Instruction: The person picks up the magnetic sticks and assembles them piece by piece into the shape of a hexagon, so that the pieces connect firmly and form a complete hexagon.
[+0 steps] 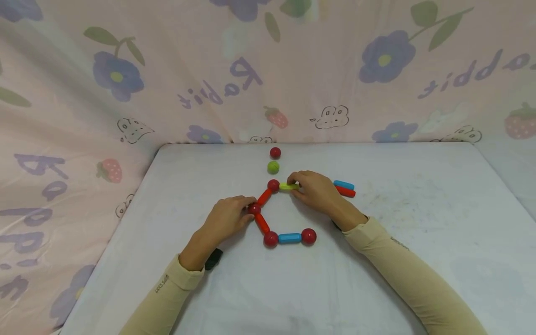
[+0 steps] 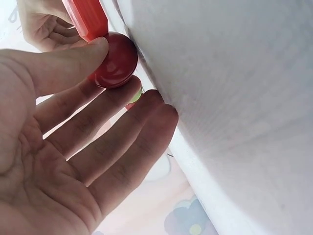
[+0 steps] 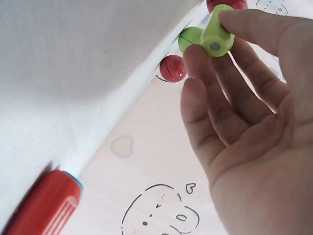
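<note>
Nearest, two beige sleeves (image 1: 412, 270) reach over a white table (image 1: 347, 298). Between them lies a chain: an end ball (image 1: 309, 237), red, joins a blue rod (image 1: 290, 238), which meets a second red ball (image 1: 271, 239); from there a red rod (image 1: 262, 224) slants away to the corner ball (image 1: 254, 209). The left hand (image 1: 228, 216) pinches that corner ball. Another red rod (image 1: 264, 197) runs on to the top ball (image 1: 273, 185), also red. The right hand (image 1: 316, 190) pinches a lime rod (image 1: 286, 186) by thumb and fingers, its left end at the top ball. Beyond that hand's right side lie a loose red rod (image 1: 345, 191) and a loose blue rod (image 1: 344, 184), side by side. Farther off sit a green ball (image 1: 273, 167), then a lone red ball (image 1: 275, 152), before a printed curtain (image 1: 314, 70).
</note>
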Tool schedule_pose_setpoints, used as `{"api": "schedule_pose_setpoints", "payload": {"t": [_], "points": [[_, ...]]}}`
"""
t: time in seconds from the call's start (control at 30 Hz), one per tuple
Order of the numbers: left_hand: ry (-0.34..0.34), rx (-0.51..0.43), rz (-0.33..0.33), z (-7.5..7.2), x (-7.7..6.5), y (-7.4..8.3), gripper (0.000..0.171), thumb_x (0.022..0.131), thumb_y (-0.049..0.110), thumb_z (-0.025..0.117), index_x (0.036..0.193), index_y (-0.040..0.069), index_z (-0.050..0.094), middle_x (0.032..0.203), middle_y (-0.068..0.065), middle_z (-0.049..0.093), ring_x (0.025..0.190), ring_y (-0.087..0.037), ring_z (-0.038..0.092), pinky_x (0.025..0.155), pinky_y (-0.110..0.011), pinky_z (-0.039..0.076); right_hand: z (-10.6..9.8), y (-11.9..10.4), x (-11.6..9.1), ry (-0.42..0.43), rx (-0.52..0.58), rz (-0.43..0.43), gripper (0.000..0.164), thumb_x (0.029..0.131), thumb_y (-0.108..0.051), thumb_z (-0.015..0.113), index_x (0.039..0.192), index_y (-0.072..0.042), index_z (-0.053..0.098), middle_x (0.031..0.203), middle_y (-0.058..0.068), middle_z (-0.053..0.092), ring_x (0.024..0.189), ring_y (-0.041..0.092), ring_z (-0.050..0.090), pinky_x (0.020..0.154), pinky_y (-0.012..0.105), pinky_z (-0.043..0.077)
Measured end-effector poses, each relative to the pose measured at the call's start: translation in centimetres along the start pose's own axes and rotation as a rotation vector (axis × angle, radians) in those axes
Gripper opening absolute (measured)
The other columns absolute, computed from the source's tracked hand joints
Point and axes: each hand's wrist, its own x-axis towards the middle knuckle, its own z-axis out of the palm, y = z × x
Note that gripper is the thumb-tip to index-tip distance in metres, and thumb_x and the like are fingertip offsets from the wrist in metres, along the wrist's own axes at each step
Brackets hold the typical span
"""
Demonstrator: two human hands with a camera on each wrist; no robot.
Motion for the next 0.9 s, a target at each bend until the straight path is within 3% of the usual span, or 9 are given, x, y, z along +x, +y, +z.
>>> {"api": "schedule_pose_setpoints", "payload": {"t": [0.43, 0.9], "points": [[-0.008, 0.008, -0.005, 0.05, 0.00, 0.00, 0.044, 0.085, 0.017, 0.079, 0.127, 0.010, 0.066, 0.107, -0.006, 0.074, 0.090, -0.020, 0.068, 0.084, -0.036, 0.058, 0.48, 0.19, 0.19, -0.024, -0.015, 0.054, 0.021, 0.089, -0.017, 0.073, 0.109, -0.017, 0.069, 0.104, 0.001, 0.075, 0.089, 0.018, 0.068, 0.083, 0.036, 0.058], [-0.009, 0.001, -0.004, 0.04, -0.09, -0.01, 0.044, 0.086, 0.017, 0.078, 0.127, 0.010, 0.066, 0.109, -0.007, 0.074, 0.092, -0.020, 0.068, 0.085, -0.037, 0.058, 0.31, -0.13, 0.19, -0.035, -0.016, 0.052, 0.020, 0.089, -0.017, 0.073, 0.109, -0.017, 0.068, 0.104, 0.002, 0.074, 0.090, 0.019, 0.067, 0.084, 0.037, 0.058]]}}
